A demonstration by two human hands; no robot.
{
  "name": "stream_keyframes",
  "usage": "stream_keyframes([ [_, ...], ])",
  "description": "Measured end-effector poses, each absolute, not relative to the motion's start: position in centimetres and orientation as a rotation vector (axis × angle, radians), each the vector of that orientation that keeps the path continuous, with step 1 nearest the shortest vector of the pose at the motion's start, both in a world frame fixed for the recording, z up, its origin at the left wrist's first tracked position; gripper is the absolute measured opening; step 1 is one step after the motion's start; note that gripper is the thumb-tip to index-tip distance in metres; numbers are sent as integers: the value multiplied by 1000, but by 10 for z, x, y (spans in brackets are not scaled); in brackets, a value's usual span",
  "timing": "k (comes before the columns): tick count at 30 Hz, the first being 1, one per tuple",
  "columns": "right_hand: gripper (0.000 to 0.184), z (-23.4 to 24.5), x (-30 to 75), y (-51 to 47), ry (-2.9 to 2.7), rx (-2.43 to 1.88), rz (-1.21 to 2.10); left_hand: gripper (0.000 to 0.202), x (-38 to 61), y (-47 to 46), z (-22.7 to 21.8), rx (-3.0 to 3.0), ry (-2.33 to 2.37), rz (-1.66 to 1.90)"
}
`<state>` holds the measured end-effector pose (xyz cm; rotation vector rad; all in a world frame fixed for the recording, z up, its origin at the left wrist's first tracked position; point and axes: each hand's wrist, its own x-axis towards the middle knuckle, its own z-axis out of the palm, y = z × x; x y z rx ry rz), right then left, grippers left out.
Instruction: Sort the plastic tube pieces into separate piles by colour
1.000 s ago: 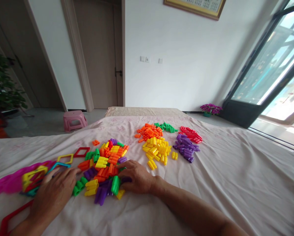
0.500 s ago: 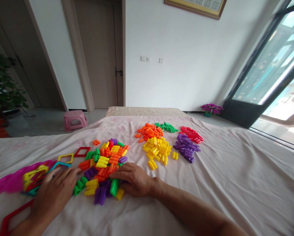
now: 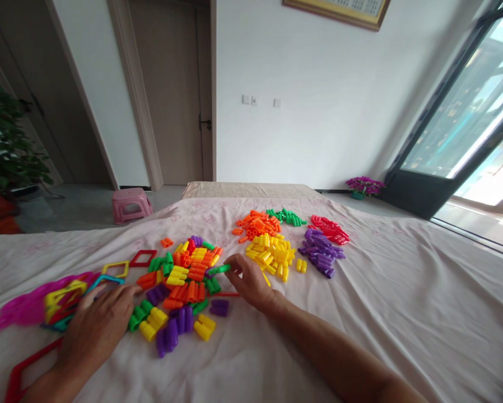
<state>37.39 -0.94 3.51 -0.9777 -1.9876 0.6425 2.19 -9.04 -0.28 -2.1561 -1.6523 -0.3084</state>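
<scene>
A mixed pile of coloured plastic tube pieces [image 3: 180,280] lies on the pink bedsheet [image 3: 403,313] in front of me. My right hand [image 3: 249,282] is lifted just right of that pile and pinches a green piece [image 3: 221,269] between thumb and fingers. My left hand [image 3: 96,327] rests flat on the sheet at the pile's left edge, fingers stretched out and holding nothing. Farther back lie sorted heaps: orange pieces [image 3: 257,225], green pieces [image 3: 287,216], red pieces [image 3: 330,229], yellow pieces [image 3: 272,254] and purple pieces [image 3: 320,252].
Coloured diamond-shaped frames [image 3: 115,269] and a magenta sheet [image 3: 20,308] lie at the left of the bed. Beyond the bed stand a pink stool [image 3: 130,202], a potted plant [image 3: 3,145], a closed door [image 3: 171,95], a flower pot [image 3: 361,187] and a glass door [image 3: 465,112].
My right hand has lifted off the near side of the mixed pile and moved back and to the right, now pinching a green piece. Some near pieces have shifted. My left hand has barely moved.
</scene>
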Motion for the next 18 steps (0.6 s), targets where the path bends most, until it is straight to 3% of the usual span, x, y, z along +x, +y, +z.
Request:
stream_keyframes([
  [11, 14, 25, 382, 11, -1807, -1118, 897, 35, 26, -93, 2, -2179, -1653, -366],
  [15, 20, 41, 391, 22, -1580, -1065, 1151, 34, 21, -91, -4, -2180, -1643, -370],
  [18, 27, 60, 413, 38, -1409, -1049, 1108, 34, 16, -89, -12, -2235, -1624, -468],
])
